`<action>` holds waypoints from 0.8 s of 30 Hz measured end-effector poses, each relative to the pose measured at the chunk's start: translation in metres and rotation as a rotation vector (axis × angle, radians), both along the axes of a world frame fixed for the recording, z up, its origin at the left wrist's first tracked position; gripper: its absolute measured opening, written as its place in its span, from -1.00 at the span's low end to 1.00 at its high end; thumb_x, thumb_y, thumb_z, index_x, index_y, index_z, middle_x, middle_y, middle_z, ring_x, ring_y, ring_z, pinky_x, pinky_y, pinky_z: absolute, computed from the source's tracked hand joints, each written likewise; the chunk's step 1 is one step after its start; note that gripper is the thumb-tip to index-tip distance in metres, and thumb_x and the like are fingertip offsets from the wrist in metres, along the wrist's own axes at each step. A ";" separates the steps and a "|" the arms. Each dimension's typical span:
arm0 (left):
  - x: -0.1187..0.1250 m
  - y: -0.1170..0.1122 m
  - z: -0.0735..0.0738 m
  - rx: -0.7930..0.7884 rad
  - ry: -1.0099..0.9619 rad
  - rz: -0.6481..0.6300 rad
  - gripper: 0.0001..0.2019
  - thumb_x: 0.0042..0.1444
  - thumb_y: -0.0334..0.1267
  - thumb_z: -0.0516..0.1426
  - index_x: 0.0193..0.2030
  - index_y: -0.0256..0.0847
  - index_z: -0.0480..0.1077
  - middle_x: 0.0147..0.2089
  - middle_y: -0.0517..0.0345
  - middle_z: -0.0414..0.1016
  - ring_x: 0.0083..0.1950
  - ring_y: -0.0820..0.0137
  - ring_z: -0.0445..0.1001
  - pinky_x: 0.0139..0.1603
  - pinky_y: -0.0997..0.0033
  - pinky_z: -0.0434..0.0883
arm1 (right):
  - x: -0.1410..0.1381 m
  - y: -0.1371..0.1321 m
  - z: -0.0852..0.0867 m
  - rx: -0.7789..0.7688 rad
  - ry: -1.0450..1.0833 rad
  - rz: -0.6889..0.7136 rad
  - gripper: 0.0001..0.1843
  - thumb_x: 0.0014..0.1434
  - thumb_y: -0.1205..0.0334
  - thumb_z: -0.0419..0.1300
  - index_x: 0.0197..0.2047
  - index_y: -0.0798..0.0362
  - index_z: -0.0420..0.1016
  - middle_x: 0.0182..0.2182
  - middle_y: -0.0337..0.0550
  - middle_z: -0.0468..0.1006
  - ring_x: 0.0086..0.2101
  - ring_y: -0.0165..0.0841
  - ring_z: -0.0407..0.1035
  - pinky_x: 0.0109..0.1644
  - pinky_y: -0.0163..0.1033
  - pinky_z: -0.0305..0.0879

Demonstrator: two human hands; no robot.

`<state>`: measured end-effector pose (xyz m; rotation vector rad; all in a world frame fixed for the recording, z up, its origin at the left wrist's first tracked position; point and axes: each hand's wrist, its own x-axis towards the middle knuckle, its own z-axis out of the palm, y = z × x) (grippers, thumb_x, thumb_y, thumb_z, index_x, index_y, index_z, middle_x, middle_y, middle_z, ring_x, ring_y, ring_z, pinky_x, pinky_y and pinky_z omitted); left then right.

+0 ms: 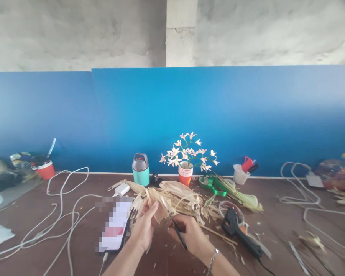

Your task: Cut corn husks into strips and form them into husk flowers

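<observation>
Between the thumb and fingers of my left hand (145,226) is a pale dried corn husk (158,209), raised above the table. My right hand (191,234) is closed around a slim black tool (178,233), its front end close to the husk's lower right side. The tool's exact kind is hard to make out. Behind both hands lies a heap of dried husks (186,191) and torn strips. Left of my left hand, a phone (115,226) lies with its screen lit.
A paper cup (185,176) holds white husk-like flowers (186,151). Around it are a teal flask (141,172), green ribbon (214,186), a black glue gun (240,232) and a white cup of tools (240,175). White cables (71,222) cross the left side; a blue partition (172,115) stands behind.
</observation>
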<state>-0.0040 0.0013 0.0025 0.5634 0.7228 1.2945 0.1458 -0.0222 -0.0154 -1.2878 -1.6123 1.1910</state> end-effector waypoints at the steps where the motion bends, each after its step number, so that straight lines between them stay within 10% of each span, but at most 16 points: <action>1: 0.001 0.000 0.000 0.003 0.003 -0.003 -0.56 -0.18 -0.21 0.34 -0.09 -0.13 0.42 -0.20 0.09 0.61 -0.17 0.20 0.57 -0.15 0.30 0.45 | 0.000 0.000 0.001 -0.001 0.005 -0.001 -0.87 -0.08 0.22 0.23 -0.45 0.10 0.40 -0.65 -0.35 0.26 -0.60 -0.51 0.08 -0.55 -0.41 -0.01; 24: 0.003 -0.002 -0.005 0.035 -0.003 -0.021 -0.60 -0.11 -0.20 0.31 -0.08 -0.15 0.41 -0.16 0.06 0.60 -0.19 0.21 0.57 -0.20 0.32 0.47 | -0.009 -0.002 -0.001 0.066 0.055 -0.030 -0.89 -0.04 0.25 0.21 -0.49 0.10 0.37 -0.67 -0.38 0.19 -0.61 -0.51 0.05 -0.57 -0.40 -0.05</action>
